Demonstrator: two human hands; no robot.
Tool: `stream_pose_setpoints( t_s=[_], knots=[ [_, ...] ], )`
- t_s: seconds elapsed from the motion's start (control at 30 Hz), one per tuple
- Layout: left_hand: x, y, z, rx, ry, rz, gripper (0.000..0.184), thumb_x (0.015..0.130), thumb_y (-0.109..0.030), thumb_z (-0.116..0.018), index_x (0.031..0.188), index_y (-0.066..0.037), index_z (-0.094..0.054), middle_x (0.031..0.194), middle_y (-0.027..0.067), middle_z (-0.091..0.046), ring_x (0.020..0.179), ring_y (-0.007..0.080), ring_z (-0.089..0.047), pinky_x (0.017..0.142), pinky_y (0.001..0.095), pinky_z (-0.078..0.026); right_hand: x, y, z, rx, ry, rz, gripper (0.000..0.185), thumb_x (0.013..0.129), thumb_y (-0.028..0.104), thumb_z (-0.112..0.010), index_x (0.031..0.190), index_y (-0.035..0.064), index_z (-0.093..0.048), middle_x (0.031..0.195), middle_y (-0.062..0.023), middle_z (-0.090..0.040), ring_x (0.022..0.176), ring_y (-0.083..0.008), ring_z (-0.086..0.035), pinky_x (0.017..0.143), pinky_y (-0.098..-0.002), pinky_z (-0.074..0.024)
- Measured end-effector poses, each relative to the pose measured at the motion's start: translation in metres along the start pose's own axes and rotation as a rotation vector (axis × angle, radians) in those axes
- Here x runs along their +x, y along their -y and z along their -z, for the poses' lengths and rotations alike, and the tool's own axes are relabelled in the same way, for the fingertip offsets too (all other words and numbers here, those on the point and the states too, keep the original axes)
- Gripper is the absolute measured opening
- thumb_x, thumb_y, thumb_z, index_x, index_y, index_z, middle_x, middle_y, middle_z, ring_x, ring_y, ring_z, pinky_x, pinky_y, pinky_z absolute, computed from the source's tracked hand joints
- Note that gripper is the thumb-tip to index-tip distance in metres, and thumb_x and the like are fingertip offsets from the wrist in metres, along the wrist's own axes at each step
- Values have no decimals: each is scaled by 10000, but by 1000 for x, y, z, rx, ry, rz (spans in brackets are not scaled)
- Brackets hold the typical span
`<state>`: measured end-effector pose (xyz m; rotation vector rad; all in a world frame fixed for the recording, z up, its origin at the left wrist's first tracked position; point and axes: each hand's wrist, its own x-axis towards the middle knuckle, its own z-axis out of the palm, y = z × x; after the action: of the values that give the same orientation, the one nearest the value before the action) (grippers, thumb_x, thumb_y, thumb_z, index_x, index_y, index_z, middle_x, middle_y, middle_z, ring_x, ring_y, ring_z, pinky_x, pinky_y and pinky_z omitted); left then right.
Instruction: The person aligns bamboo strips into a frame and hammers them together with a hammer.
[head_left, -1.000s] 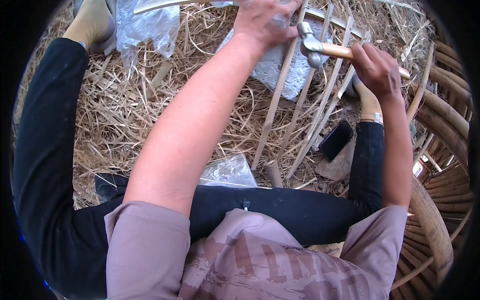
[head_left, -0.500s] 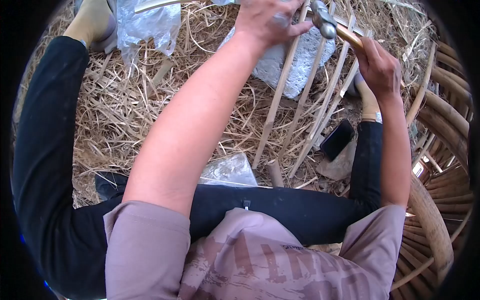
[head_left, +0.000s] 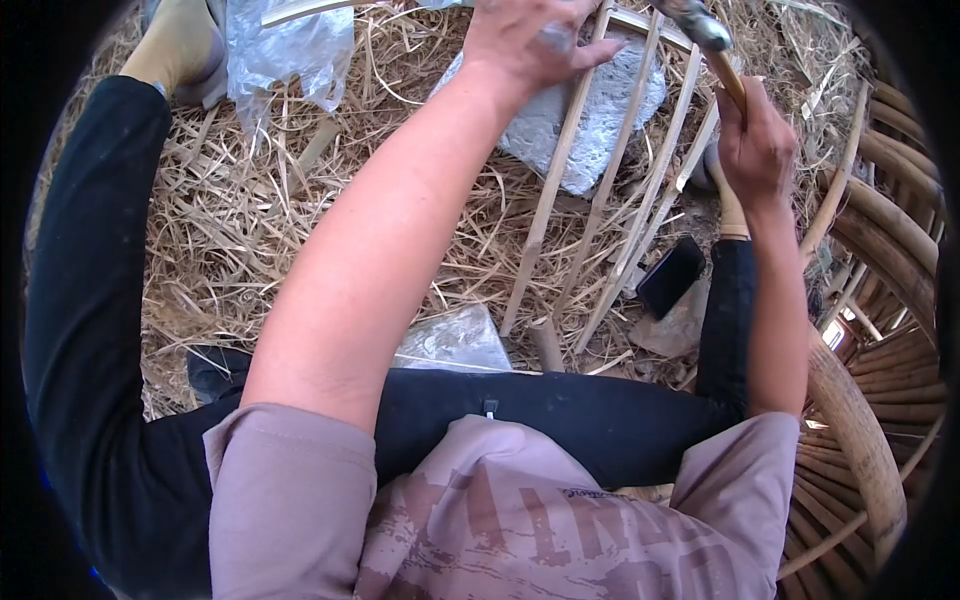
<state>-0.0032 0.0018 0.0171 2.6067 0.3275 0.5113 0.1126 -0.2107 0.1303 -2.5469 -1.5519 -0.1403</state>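
Note:
My right hand is closed around the wooden handle of a hammer. Its metal head is at the top edge, above several pale bamboo strips. These strips fan down toward me, joined near the top by a curved crosspiece. At the top middle, my left hand grips the leftmost strip, its thumb lying across it. The upper fingers are partly cut off by the frame. Under the strips lies a rough grey stone.
Dry shavings cover the ground between my legs. A black phone lies on a flat stone by my right leg. Clear plastic sits at upper left, a grey block near my lap. Bent bamboo framework stands at right.
The hammer head has moved up and to the right, away from the strips, and its handle is steeper. My left hand has stayed nearly in place on the strip.

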Motion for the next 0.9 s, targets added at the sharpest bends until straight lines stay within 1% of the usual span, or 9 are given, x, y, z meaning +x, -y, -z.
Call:
stream_pose_setpoints(
  t_s=[0.1, 0.2, 0.33, 0.43, 0.57, 0.67, 0.77, 0.87, 0.9],
  knots=[
    [0, 0, 2, 3, -17, 0, 665, 891, -613, -641, 1387, -170, -633, 1405, 163, -582, 1353, 328, -489, 1134, 660, -267, -13, 12, -14, 213, 42, -168, 144, 1002, 218, -640, 1053, 85, -616, 690, -168, -651, 623, -376, -664, 554, -454, -509],
    [-1, 0, 2, -24, 28, 8, 664, 890, -602, -651, 1395, -172, -626, 1420, 164, -574, 1361, 328, -481, 1138, 659, -264, -13, 16, -16, 56, 250, -176, 156, 1009, 222, -628, 1034, 73, -590, 706, -187, -649, 635, -405, -657, 557, -480, -501],
    [-4, 1, 0, 39, -22, 7, 665, 876, -583, -675, 1395, -170, -625, 1446, 168, -559, 1381, 333, -466, 1145, 654, -258, -19, 27, -20, 152, 47, -148, 191, 1007, 241, -625, 986, 65, -553, 690, -182, -636, 639, -420, -647, 558, -500, -496],
    [-1, -2, 3, -21, 5, 10, 665, 869, -569, -685, 1397, -169, -624, 1457, 173, -553, 1391, 338, -461, 1148, 652, -256, -14, 20, -21, 22, 170, -114, 188, 988, 226, -656, 970, 59, -574, 688, -175, -638, 632, -405, -655, 550, -483, -508],
    [-2, 3, 0, -18, 9, 11, 659, 869, -556, -690, 1398, -169, -622, 1469, 178, -546, 1390, 343, -466, 1148, 653, -254, -21, 12, -24, 57, 44, -1, 203, 972, 234, -684, 954, 57, -588, 689, -142, -650, 590, -347, -661, 520, -445, -514],
    [-2, 1, -4, 14, -19, 0, 658, 871, -556, -689, 1399, -170, -622, 1474, 179, -544, 1386, 343, -471, 1150, 649, -252, -16, 12, -23, 11, 125, -43, 199, 988, 246, -665, 955, 67, -586, 665, -137, -642, 580, -346, -655, 522, -447, -515],
    [-1, 6, -4, 3, -35, 7, 658, 874, -565, -680, 1396, -168, -625, 1476, 181, -543, 1383, 345, -474, 1149, 649, -253, -20, 12, -25, 46, -15, -46, 198, 1012, 251, -629, 952, 71, -569, 656, -161, -630, 592, -371, -650, 539, -470, -506],
    [-2, 1, -3, -28, -35, 3, 660, 873, -570, -677, 1394, -169, -626, 1476, 178, -543, 1377, 345, -479, 1144, 651, -255, -16, 18, -22, 74, 233, -252, 176, 1012, 236, -626, 1011, 65, -585, 683, -186, -639, 617, -393, -654, 555, -478, -504],
    [-2, 0, -4, -28, -26, 6, 661, 871, -572, -678, 1394, -170, -627, 1478, 176, -542, 1375, 345, -481, 1142, 654, -256, -19, 16, -25, 93, 175, -233, 184, 1007, 226, -632, 1029, 49, -586, 696, -203, -635, 633, -410, -655, 558, -487, -496]
  ],
)
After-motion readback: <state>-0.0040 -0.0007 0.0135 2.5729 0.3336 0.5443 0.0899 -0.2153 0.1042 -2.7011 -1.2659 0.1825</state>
